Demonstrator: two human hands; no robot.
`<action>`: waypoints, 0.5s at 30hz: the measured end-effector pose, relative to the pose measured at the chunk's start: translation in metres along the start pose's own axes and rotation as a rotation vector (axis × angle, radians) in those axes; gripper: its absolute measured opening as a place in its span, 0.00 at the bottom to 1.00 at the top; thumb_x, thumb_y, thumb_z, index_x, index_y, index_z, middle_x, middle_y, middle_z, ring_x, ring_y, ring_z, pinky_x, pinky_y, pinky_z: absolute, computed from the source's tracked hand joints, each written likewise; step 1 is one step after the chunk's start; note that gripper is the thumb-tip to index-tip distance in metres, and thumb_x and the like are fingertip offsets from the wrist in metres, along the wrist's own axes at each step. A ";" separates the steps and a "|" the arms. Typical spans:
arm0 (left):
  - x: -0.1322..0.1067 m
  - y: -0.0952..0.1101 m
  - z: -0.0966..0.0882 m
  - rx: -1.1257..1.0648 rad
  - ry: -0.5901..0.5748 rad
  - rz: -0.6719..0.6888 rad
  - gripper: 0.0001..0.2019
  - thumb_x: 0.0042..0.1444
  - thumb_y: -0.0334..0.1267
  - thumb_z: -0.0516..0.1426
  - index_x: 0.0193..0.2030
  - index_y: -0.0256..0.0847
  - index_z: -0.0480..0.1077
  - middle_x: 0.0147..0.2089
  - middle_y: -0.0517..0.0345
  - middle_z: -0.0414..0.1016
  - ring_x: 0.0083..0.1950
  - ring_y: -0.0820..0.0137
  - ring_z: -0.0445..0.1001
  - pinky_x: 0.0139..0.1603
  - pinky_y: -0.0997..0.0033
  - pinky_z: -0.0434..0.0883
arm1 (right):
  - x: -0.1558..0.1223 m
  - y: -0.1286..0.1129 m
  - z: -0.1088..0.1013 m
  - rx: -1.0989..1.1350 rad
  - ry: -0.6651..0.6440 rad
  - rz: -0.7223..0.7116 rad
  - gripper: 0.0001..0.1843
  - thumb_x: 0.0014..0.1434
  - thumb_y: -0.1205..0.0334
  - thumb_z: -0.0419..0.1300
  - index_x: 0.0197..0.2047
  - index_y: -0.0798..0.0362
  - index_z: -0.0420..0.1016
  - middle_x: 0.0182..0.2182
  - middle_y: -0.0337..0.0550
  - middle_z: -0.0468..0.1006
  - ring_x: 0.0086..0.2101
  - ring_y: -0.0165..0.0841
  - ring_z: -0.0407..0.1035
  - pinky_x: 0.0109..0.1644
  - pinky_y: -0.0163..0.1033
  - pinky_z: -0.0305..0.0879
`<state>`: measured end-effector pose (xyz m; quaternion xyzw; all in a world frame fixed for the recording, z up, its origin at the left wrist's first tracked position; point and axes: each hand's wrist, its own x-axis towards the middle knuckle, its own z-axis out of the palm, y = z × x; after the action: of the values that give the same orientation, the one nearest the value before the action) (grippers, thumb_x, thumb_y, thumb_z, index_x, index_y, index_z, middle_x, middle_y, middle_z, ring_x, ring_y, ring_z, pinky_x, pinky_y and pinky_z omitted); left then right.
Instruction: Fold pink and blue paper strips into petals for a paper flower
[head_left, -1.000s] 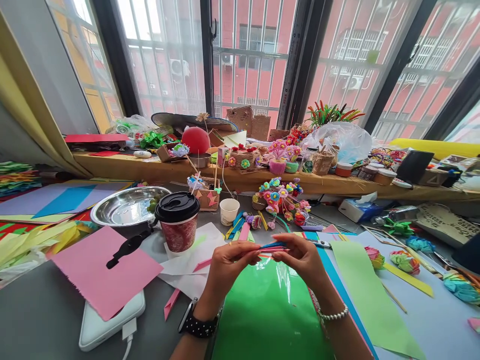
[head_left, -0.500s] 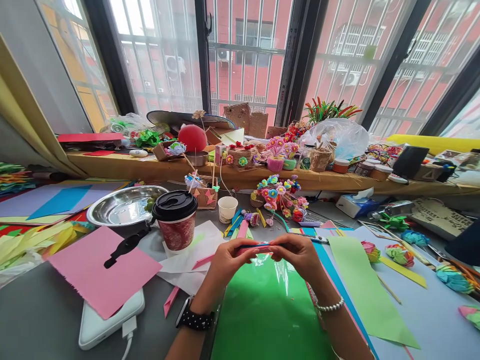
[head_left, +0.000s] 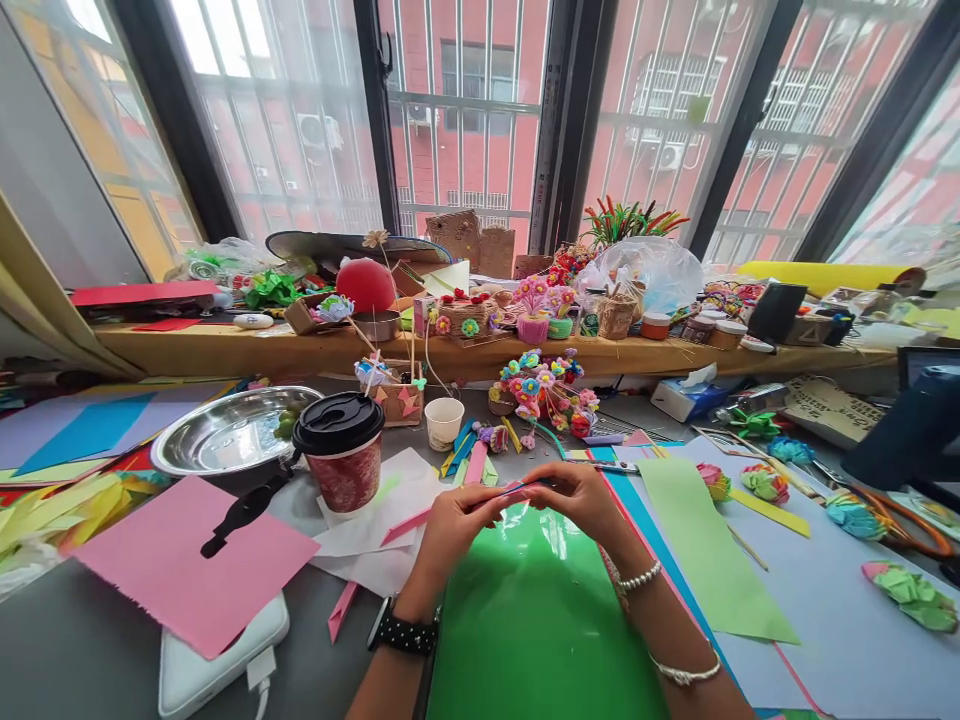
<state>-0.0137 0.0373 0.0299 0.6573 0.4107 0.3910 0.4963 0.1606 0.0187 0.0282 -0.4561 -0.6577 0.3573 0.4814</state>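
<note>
My left hand (head_left: pixel 456 525) and my right hand (head_left: pixel 583 503) meet above a glossy green folder (head_left: pixel 544 630). Between their fingertips is a thin folded paper strip (head_left: pixel 514 489), pink with a dark blue edge. The left thumb and fingers pinch its left end; the right fingers curl over the other end and hide much of it. Scissors (head_left: pixel 611 465) lie just beyond my right hand. A pink folded strip (head_left: pixel 405 525) rests on white paper (head_left: pixel 375 550) to the left of my left hand.
Left of the hands stand a lidded coffee cup (head_left: pixel 341 465), a steel bowl (head_left: pixel 191 455), and a pink sheet (head_left: pixel 195 570) over a white power bank (head_left: pixel 225 655). A paper cup (head_left: pixel 444 424) stands behind. At right lie a light green sheet (head_left: pixel 705 550) and folded paper flowers (head_left: pixel 765 482).
The view has swung to the right. My right hand has risen and turned over the strip, which now slants up to the right and shows less. Both hands keep their grip.
</note>
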 end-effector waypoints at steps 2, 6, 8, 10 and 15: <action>0.001 -0.004 0.000 0.043 0.051 0.021 0.13 0.43 0.45 0.57 0.31 0.38 0.76 0.28 0.54 0.75 0.27 0.71 0.69 0.28 0.75 0.65 | 0.005 0.001 -0.004 -0.060 -0.024 0.001 0.16 0.46 0.53 0.61 0.36 0.55 0.74 0.32 0.44 0.77 0.31 0.33 0.72 0.32 0.36 0.68; 0.002 -0.012 -0.001 0.132 0.194 0.121 0.11 0.43 0.43 0.57 0.31 0.40 0.76 0.31 0.55 0.76 0.34 0.68 0.71 0.36 0.73 0.66 | 0.021 0.008 -0.035 -0.272 0.124 0.007 0.18 0.50 0.52 0.56 0.39 0.55 0.73 0.35 0.45 0.77 0.35 0.34 0.71 0.37 0.37 0.67; 0.002 -0.014 -0.001 0.176 0.239 0.160 0.10 0.45 0.42 0.57 0.32 0.42 0.75 0.33 0.56 0.76 0.37 0.68 0.71 0.40 0.72 0.66 | 0.029 0.016 -0.062 -0.602 0.290 0.082 0.18 0.57 0.53 0.48 0.39 0.56 0.72 0.35 0.45 0.78 0.35 0.33 0.71 0.37 0.35 0.66; 0.001 -0.015 0.000 0.224 0.246 0.174 0.10 0.46 0.42 0.56 0.33 0.42 0.75 0.34 0.56 0.76 0.37 0.68 0.71 0.40 0.72 0.66 | 0.034 0.028 -0.091 -0.936 0.374 0.217 0.17 0.59 0.58 0.45 0.41 0.57 0.72 0.37 0.46 0.77 0.37 0.33 0.70 0.40 0.35 0.64; 0.001 -0.013 0.002 0.302 0.230 0.194 0.11 0.47 0.43 0.55 0.34 0.43 0.75 0.36 0.56 0.75 0.38 0.67 0.71 0.41 0.70 0.65 | 0.029 0.063 -0.144 -1.187 0.318 0.364 0.16 0.54 0.73 0.48 0.41 0.61 0.73 0.40 0.56 0.75 0.44 0.42 0.65 0.42 0.41 0.60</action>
<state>-0.0139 0.0394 0.0173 0.7118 0.4535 0.4434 0.3019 0.3109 0.0709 0.0203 -0.7968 -0.5763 -0.0636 0.1700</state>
